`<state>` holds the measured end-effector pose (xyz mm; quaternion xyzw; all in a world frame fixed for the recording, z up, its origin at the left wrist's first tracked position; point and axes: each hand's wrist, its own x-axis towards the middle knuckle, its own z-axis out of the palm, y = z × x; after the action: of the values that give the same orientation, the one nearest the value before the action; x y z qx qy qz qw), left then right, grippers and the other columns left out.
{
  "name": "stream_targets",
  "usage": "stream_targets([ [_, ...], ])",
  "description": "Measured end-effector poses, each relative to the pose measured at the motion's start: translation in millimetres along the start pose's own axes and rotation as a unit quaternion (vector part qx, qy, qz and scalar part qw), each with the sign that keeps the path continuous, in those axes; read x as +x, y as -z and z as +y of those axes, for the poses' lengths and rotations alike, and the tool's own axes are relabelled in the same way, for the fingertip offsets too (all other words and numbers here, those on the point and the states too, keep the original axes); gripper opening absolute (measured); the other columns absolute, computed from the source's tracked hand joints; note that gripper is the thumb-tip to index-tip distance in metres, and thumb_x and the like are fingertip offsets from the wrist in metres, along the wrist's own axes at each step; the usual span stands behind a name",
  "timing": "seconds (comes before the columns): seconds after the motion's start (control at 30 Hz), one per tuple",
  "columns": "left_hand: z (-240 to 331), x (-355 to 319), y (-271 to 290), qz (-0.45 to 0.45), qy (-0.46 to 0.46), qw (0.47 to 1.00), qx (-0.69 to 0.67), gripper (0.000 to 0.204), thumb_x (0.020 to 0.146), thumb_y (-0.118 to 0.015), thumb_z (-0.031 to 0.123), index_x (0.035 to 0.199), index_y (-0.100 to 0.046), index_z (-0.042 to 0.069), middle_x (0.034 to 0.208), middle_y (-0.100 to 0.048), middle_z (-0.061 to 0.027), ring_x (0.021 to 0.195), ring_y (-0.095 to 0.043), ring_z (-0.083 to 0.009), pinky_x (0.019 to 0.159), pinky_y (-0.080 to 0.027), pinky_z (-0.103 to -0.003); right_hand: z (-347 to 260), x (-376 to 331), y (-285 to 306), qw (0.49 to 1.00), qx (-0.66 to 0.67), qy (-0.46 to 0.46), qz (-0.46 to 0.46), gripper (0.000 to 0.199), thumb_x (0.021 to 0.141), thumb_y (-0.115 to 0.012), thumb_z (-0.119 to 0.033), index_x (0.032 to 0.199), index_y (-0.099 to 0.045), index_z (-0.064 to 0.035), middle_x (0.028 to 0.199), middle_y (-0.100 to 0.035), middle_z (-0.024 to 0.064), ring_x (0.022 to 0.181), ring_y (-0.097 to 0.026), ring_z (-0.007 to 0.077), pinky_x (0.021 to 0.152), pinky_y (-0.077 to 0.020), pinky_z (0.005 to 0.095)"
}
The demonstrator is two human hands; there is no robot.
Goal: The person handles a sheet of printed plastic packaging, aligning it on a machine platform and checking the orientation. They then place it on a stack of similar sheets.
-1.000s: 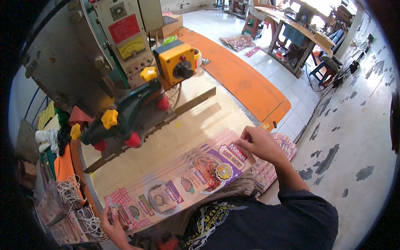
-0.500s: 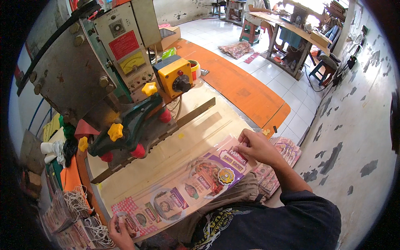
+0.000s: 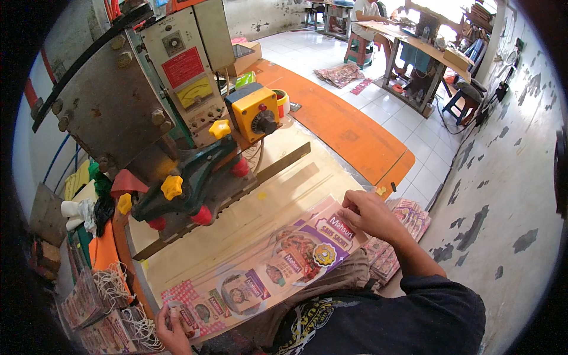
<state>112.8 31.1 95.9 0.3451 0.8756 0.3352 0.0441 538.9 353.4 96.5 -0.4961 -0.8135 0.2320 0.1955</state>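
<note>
A long stack of printed pink and purple packaging sheets lies along the near edge of a wooden worktable. My right hand pinches the right end of the stack. My left hand grips its left end at the lower left. Behind the sheets a heavy grey press machine carries a long metal sealing bar with yellow and red knobs.
A yellow control box sits on the machine. Bundles of finished packets tied with string pile at the left, more packets at the right. An orange board lies on the floor. Another person sits at a far table.
Both hands stay on the sheet ends; the stack has shifted slightly toward the machine. The view has tilted a little.
</note>
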Motion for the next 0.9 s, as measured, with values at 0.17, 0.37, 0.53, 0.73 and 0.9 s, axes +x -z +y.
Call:
stream_targets([
  [0.17, -27.9, 3.1, 1.2, -0.012, 0.072, 0.996, -0.055, 0.035, 0.103, -0.066, 0.025, 0.131, -0.068, 0.003, 0.102, -0.073, -0.0124, 0.084, -0.066, -0.0231, 0.078, -0.054, -0.038, 0.1, 4.1, 4.3, 0.999, -0.007, -0.048, 0.004, 0.031, 0.093, -0.073, -0.032, 0.097, -0.068, -0.0012, 0.084, -0.070, 0.0167, 0.081, -0.069, 0.0327, 0.072, -0.0528, 0.0427],
  [0.37, -15.3, 0.5, 1.2, 0.030, 0.050, 0.998, -0.027, 0.032, 0.105, -0.062, 0.021, 0.132, -0.067, 0.003, 0.089, -0.070, -0.0110, 0.071, -0.060, -0.0223, 0.069, -0.051, -0.039, -4.2, 12.2, 8.5, 0.996, -0.068, -0.059, -0.001, 0.036, 0.094, -0.072, -0.037, 0.102, -0.072, -0.0014, 0.084, -0.072, 0.0154, 0.080, -0.071, 0.0308, 0.072, -0.0533, 0.0422],
  [0.53, -44.4, 11.5, -13.0, 0.044, 0.111, 0.993, -0.007, 0.035, 0.104, -0.063, 0.023, 0.124, -0.066, -0.004, 0.101, -0.071, -0.0157, 0.092, -0.069, -0.0256, 0.083, -0.054, -0.040, -9.6, 20.0, 10.0, 0.996, -0.062, -0.057, -0.043, 0.038, 0.093, -0.073, -0.037, 0.100, -0.074, 0.0005, 0.086, -0.075, 0.0174, 0.082, -0.073, 0.0316, 0.072, -0.0547, 0.0414],
  [0.73, -14.9, 6.2, -6.1, 0.018, 0.127, 0.992, 0.020, 0.034, 0.105, -0.061, 0.022, 0.129, -0.066, -0.002, 0.101, -0.071, -0.0166, 0.089, -0.066, -0.0262, 0.081, -0.053, -0.040, -10.0, 22.1, 4.6, 0.997, -0.024, -0.069, -0.038, 0.036, 0.089, -0.073, -0.035, 0.094, -0.075, 0.0008, 0.090, -0.074, 0.0211, 0.087, -0.072, 0.0371, 0.076, -0.0551, 0.0470],
  [0.9, -23.4, -4.1, -2.0, 0.049, 0.007, 0.998, 0.028, 0.034, 0.105, -0.060, 0.023, 0.131, -0.069, 0.003, 0.086, -0.068, -0.0129, 0.068, -0.057, -0.0235, 0.067, -0.050, -0.039, -14.0, 19.9, 5.1, 0.998, -0.028, -0.055, -0.017, 0.031, 0.089, -0.075, -0.028, 0.092, -0.073, 0.0030, 0.083, -0.073, 0.0201, 0.077, -0.072, 0.0334, 0.070, -0.0549, 0.0423],
])
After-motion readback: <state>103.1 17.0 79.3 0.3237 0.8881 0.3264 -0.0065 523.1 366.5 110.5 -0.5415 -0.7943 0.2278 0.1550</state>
